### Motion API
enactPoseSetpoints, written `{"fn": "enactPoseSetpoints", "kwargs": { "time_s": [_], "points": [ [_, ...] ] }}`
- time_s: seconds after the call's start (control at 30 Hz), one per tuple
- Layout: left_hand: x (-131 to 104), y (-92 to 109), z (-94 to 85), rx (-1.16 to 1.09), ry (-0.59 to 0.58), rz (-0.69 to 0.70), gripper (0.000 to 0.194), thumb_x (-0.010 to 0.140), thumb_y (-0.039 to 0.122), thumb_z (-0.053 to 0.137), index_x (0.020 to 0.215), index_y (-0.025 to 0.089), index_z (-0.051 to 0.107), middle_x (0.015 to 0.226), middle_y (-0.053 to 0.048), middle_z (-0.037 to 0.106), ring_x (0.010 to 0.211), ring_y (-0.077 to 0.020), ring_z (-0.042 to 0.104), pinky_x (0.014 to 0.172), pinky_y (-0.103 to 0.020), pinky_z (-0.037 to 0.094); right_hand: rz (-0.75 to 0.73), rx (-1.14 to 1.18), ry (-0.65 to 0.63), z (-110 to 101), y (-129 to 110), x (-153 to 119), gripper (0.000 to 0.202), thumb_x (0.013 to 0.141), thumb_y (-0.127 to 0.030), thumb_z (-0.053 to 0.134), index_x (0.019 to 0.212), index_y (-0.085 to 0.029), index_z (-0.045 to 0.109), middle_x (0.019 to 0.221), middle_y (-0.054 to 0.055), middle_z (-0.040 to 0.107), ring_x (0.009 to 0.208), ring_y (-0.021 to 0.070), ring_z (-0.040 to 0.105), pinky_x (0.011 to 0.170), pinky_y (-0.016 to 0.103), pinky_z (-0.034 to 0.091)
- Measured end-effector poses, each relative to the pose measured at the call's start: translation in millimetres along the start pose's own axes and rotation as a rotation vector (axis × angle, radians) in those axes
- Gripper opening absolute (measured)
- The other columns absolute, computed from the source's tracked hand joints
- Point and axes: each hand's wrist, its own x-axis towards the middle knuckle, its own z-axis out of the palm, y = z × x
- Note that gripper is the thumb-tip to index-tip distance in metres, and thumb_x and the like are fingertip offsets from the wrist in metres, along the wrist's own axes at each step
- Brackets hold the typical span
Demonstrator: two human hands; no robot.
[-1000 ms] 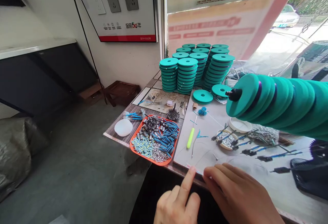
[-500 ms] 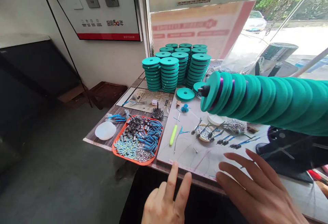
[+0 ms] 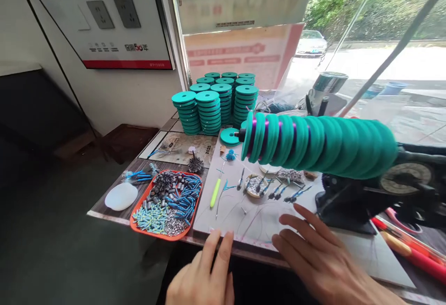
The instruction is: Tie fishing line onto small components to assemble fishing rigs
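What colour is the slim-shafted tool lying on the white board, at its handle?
Bright yellow-green handle, clearest in the current head view.

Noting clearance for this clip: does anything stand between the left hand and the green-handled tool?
Nothing visible stands up between the left hand and the green-handled tool. A thin strand lies on the board just right of the handle, its lower end pointing towards the hand. The teal discs are off to the right.
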Motion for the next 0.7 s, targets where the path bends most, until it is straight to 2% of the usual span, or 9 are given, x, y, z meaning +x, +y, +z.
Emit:
{"fn": "enactPoseSetpoints", "kwargs": {
  "time_s": [0.07, 0.17, 0.2, 0.3, 0.37, 0.4, 0.47, 0.57, 0.7],
  "points": [
    [38.0, -8.5, -22.7, -0.029, 0.100, 0.030, 0.035, 0.084, 0.012, 0.042, 0.115, 0.012, 0.059, 0.113, -0.013, 0.067, 0.072, -0.0182, 0.069, 0.057, -0.026, 0.055, 0.003, 0.026, 0.018, 3.6, -0.1, -1.9, 0.039, 0.088, 0.001, 0.030, 0.081, -0.016, 0.065, 0.071, 0.004, 0.067, 0.090, 0.0192, 0.061, 0.104, 0.040, 0.034],
    [123.3, -6.6, -58.1, -0.110, 0.339, 0.100, 0.024, 0.083, 0.017, 0.052, 0.105, 0.015, 0.063, 0.114, -0.014, 0.064, 0.089, -0.0251, 0.066, 0.075, -0.038, 0.054, -0.008, 0.008, 0.008, 4.7, 0.9, -3.9, 0.039, 0.088, 0.001, 0.030, 0.081, -0.015, 0.065, 0.073, 0.005, 0.066, 0.090, 0.0193, 0.060, 0.103, 0.038, 0.035],
    [154.7, -1.8, -67.0, -0.160, 0.322, 0.167, 0.022, 0.084, 0.024, 0.053, 0.101, 0.016, 0.064, 0.111, -0.011, 0.065, 0.095, -0.0261, 0.065, 0.079, -0.041, 0.052, -0.012, -0.005, 0.016, 4.2, 1.2, -4.2, 0.039, 0.089, 0.000, 0.030, 0.082, -0.015, 0.065, 0.074, 0.006, 0.066, 0.090, 0.0196, 0.060, 0.101, 0.037, 0.037],
    [237.5, 17.2, -78.3, -0.221, -0.064, 0.274, 0.039, 0.077, 0.048, 0.058, 0.097, 0.015, 0.065, 0.097, -0.004, 0.066, 0.098, -0.0271, 0.063, 0.076, -0.039, 0.051, -0.002, -0.023, 0.026, 2.2, 1.9, -4.7, 0.038, 0.089, 0.000, 0.030, 0.081, -0.015, 0.065, 0.074, 0.006, 0.066, 0.086, 0.0203, 0.059, 0.095, 0.035, 0.041],
    [271.8, 26.8, -73.7, -0.260, -0.412, 0.381, 0.052, 0.066, 0.060, 0.063, 0.090, 0.014, 0.066, 0.081, 0.000, 0.066, 0.087, -0.0238, 0.066, 0.071, -0.034, 0.052, 0.012, -0.020, 0.018, 1.6, 2.3, -5.4, 0.037, 0.088, 0.000, 0.032, 0.081, -0.015, 0.065, 0.074, 0.006, 0.066, 0.084, 0.0208, 0.059, 0.092, 0.035, 0.042],
    [281.5, 29.7, -69.2, -0.272, -0.533, 0.380, 0.050, 0.063, 0.060, 0.065, 0.082, 0.015, 0.066, 0.072, 0.002, 0.063, 0.078, -0.0213, 0.067, 0.068, -0.032, 0.052, 0.020, -0.015, 0.016, 1.7, 2.5, -5.9, 0.036, 0.088, 0.000, 0.032, 0.082, -0.015, 0.065, 0.074, 0.006, 0.065, 0.083, 0.0211, 0.059, 0.091, 0.035, 0.042],
    [288.2, 31.8, -59.8, -0.321, -0.628, 0.395, 0.043, 0.062, 0.058, 0.068, 0.071, 0.016, 0.065, 0.059, 0.005, 0.057, 0.066, -0.0176, 0.066, 0.063, -0.028, 0.051, 0.026, -0.003, 0.022, 2.1, 2.4, -6.6, 0.034, 0.088, -0.002, 0.034, 0.082, -0.015, 0.065, 0.074, 0.005, 0.065, 0.083, 0.0212, 0.059, 0.091, 0.035, 0.042],
    [280.4, 30.4, -50.8, -0.349, -0.537, 0.394, 0.041, 0.063, 0.057, 0.069, 0.071, 0.017, 0.065, 0.057, 0.005, 0.055, 0.065, -0.0186, 0.065, 0.061, -0.029, 0.049, 0.029, 0.006, 0.039, 1.6, 0.9, -6.1, 0.035, 0.090, -0.004, 0.033, 0.082, -0.016, 0.065, 0.073, 0.005, 0.065, 0.082, 0.0207, 0.058, 0.090, 0.034, 0.042],
    [265.4, 30.0, -49.5, -0.259, -0.348, 0.452, 0.050, 0.063, 0.056, 0.070, 0.090, 0.014, 0.064, 0.079, -0.005, 0.065, 0.079, -0.0262, 0.064, 0.064, -0.036, 0.049, 0.040, 0.010, 0.055, -2.5, -2.9, -2.9, 0.042, 0.094, -0.009, 0.026, 0.080, -0.016, 0.065, 0.069, 0.005, 0.064, 0.076, 0.0194, 0.058, 0.083, 0.032, 0.044]
  ]
}}
